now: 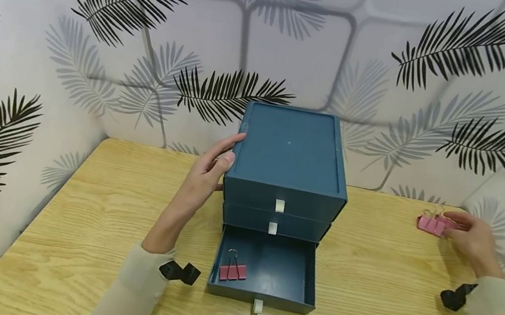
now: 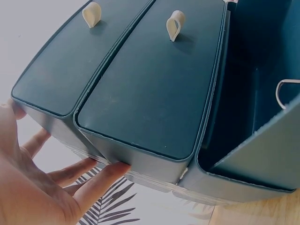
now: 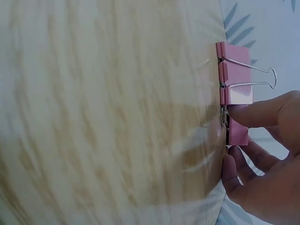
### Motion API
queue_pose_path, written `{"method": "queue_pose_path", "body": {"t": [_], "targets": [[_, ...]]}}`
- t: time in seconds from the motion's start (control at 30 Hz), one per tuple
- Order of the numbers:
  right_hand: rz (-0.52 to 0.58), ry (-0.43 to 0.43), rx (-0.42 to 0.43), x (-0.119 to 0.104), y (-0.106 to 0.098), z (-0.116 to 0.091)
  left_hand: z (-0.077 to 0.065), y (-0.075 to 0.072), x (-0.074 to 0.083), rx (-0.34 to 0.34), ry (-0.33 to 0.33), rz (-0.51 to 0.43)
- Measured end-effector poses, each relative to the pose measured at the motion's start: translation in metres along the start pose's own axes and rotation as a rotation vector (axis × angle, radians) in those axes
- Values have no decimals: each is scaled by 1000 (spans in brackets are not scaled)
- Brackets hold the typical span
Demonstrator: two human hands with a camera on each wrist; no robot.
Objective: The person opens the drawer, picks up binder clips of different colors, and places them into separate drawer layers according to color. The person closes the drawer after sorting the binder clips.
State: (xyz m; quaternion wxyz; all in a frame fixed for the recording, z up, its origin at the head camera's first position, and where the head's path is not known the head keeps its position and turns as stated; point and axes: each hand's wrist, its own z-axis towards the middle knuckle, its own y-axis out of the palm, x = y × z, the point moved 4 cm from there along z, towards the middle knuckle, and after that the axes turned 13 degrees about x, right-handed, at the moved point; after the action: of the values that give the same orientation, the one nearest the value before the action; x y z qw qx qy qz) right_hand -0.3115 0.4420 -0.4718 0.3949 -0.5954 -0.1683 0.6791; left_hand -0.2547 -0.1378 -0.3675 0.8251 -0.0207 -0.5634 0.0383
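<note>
A dark blue drawer unit [image 1: 290, 153] stands with its bottom drawer [image 1: 278, 273] pulled out. One pink binder clip [image 1: 233, 273] lies in that drawer's left part. My left hand [image 1: 203, 177] rests on the unit's left side, its fingers extended against the wall in the left wrist view. Far to the right, my right hand [image 1: 475, 245] is at two pink binder clips on the table. The nearer pink clip [image 3: 239, 136] is pinched with the thumb over it, partly hidden by the hand. Beside it sits the other pink clip [image 3: 238, 70], its wire handles sticking out.
The two upper drawers, with pale pull tabs [image 1: 279, 206], are closed. The wooden table [image 1: 372, 278] meets a leaf-patterned wall covering [image 1: 297, 37] along its back edge and at the left. The pulled-out drawer juts forward from the unit.
</note>
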Motion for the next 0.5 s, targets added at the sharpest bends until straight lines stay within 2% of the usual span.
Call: {"method": "queue_pose_path", "body": {"t": [0.13, 0.3, 0.4, 0.5], "targets": [[-52, 1, -13, 0, 4, -2, 0, 0, 0, 2, -8, -5], [-47, 22, -35, -7, 5, -7, 0, 1, 2, 6, -10, -11], [-12, 44, -40, -11, 2, -12, 0, 1, 2, 3, -8, -19], [74, 97, -56, -10, -2, -18, 0, 1, 1, 1, -9, -26]]}}
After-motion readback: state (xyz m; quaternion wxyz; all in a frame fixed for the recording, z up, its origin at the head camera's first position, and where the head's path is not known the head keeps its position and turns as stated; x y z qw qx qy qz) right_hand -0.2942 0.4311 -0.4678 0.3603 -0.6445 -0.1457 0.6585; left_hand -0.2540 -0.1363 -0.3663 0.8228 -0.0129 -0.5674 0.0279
